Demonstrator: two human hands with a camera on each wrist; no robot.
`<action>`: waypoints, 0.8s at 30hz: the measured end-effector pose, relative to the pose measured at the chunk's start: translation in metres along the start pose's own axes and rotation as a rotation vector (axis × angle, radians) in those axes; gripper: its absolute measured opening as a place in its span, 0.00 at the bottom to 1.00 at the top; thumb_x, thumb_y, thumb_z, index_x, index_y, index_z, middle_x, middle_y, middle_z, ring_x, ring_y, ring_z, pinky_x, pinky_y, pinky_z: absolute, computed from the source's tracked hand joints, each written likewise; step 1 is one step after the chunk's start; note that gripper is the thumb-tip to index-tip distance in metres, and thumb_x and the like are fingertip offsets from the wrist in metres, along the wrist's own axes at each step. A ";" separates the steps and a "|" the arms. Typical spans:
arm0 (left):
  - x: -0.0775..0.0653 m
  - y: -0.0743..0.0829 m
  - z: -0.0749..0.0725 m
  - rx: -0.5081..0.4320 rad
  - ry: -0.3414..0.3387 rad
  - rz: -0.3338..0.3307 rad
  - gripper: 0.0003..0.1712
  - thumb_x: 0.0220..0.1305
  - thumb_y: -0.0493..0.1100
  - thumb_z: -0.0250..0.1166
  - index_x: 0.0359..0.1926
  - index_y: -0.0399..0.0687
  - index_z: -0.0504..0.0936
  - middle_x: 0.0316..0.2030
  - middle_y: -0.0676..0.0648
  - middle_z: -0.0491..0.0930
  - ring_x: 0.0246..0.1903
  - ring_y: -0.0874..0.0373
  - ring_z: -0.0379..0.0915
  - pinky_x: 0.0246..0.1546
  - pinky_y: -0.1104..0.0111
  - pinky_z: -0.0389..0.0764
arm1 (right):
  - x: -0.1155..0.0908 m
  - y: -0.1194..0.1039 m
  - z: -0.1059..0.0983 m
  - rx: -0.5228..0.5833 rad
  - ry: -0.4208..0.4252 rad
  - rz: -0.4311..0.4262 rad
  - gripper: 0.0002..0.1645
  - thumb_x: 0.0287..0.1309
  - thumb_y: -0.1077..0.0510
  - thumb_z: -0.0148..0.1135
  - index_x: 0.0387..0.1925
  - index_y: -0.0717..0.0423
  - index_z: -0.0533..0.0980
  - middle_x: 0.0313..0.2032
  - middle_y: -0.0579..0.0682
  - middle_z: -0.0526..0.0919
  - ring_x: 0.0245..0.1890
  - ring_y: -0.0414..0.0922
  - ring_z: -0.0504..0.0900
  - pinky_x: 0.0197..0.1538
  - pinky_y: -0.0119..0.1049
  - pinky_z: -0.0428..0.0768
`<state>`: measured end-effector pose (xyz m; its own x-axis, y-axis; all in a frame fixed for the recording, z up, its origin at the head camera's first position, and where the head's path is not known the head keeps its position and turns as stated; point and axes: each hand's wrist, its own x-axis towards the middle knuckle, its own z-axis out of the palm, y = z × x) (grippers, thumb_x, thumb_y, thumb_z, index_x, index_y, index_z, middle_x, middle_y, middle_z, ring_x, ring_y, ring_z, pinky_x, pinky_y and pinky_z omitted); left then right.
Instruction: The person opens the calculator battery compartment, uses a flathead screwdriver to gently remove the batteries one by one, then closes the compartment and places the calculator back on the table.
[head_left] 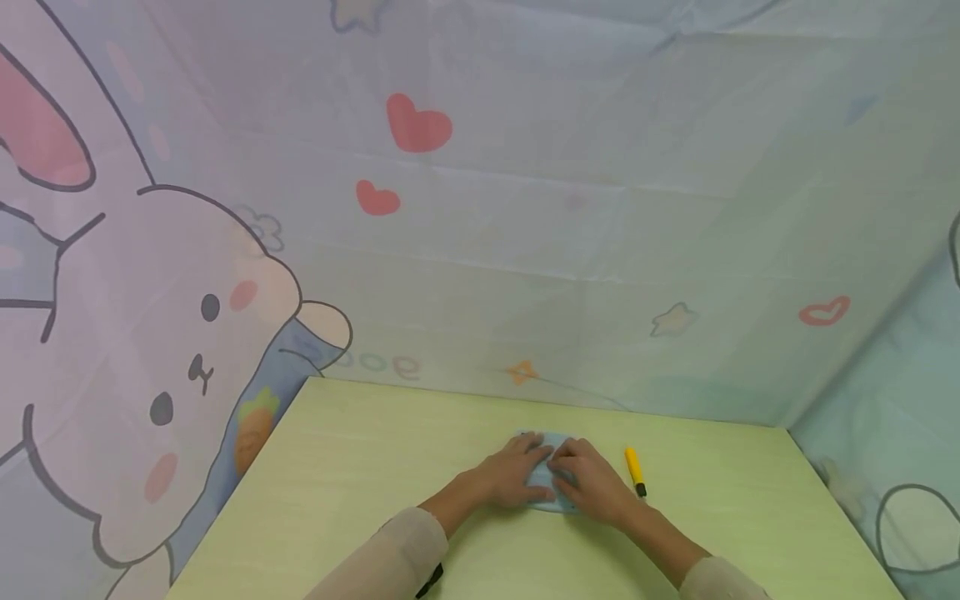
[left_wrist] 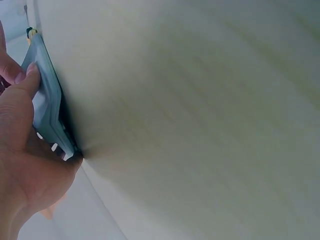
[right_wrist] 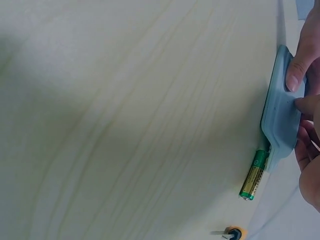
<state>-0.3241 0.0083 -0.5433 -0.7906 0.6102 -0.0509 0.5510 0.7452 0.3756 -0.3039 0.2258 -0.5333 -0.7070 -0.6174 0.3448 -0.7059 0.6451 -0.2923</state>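
A light blue flat device with rounded corners (head_left: 542, 477) lies between both hands on the table. My left hand (head_left: 513, 477) holds its left side; the left wrist view shows the thumb on the upper face of the device (left_wrist: 46, 102) and a finger around its end. My right hand (head_left: 594, 483) has its fingers bent over the right part, and in the right wrist view its thumb touches the face of the device (right_wrist: 282, 110). What lies under the right fingers is hidden. Close beside one end sits a green and gold battery (right_wrist: 253, 175).
A yellow screwdriver with a black end (head_left: 634, 471) lies right of the right hand. Part of a black object (head_left: 430, 581) shows beside the left sleeve. Behind the pale yellow-green table (head_left: 360, 467) hangs a printed cloth wall (head_left: 510, 275), with another at the right.
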 end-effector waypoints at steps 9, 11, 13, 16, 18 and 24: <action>0.002 0.003 -0.005 0.036 0.013 0.011 0.45 0.75 0.68 0.61 0.83 0.53 0.62 0.82 0.46 0.55 0.81 0.48 0.48 0.71 0.52 0.71 | 0.001 0.004 0.002 -0.010 0.039 -0.014 0.12 0.61 0.67 0.73 0.46 0.62 0.87 0.46 0.49 0.82 0.47 0.47 0.76 0.51 0.45 0.79; 0.003 0.002 -0.004 0.043 0.020 0.016 0.45 0.74 0.68 0.62 0.82 0.53 0.63 0.81 0.45 0.56 0.81 0.49 0.50 0.70 0.53 0.72 | 0.001 0.006 0.004 -0.014 0.043 -0.022 0.12 0.60 0.67 0.74 0.46 0.62 0.87 0.46 0.50 0.82 0.48 0.47 0.77 0.52 0.46 0.79; 0.004 0.001 -0.002 0.049 0.028 0.022 0.46 0.73 0.68 0.62 0.82 0.53 0.64 0.81 0.45 0.57 0.80 0.49 0.51 0.69 0.54 0.73 | 0.000 0.006 0.004 -0.013 0.046 -0.023 0.13 0.60 0.67 0.74 0.47 0.63 0.87 0.47 0.50 0.83 0.48 0.48 0.77 0.53 0.48 0.79; 0.004 -0.001 -0.001 0.058 0.043 0.027 0.46 0.72 0.70 0.63 0.81 0.52 0.66 0.80 0.45 0.58 0.80 0.49 0.52 0.69 0.55 0.73 | -0.001 0.007 0.005 -0.006 0.043 -0.015 0.14 0.61 0.67 0.74 0.49 0.63 0.87 0.48 0.50 0.84 0.50 0.49 0.78 0.56 0.50 0.79; 0.005 -0.001 0.000 0.058 0.054 0.029 0.46 0.72 0.70 0.63 0.80 0.52 0.67 0.80 0.46 0.59 0.80 0.48 0.53 0.70 0.56 0.72 | -0.001 0.007 0.004 -0.005 0.037 -0.008 0.14 0.61 0.67 0.74 0.50 0.63 0.86 0.49 0.50 0.84 0.51 0.49 0.78 0.57 0.51 0.79; 0.003 0.000 -0.003 0.048 0.074 0.026 0.46 0.71 0.69 0.65 0.79 0.50 0.68 0.80 0.45 0.61 0.80 0.47 0.54 0.71 0.56 0.71 | 0.000 0.009 0.001 -0.003 0.018 0.002 0.14 0.62 0.65 0.75 0.50 0.62 0.87 0.50 0.51 0.85 0.52 0.50 0.79 0.57 0.50 0.80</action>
<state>-0.3271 0.0094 -0.5404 -0.7926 0.6091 0.0270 0.5821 0.7428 0.3306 -0.3103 0.2315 -0.5370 -0.7074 -0.6082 0.3600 -0.7045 0.6477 -0.2900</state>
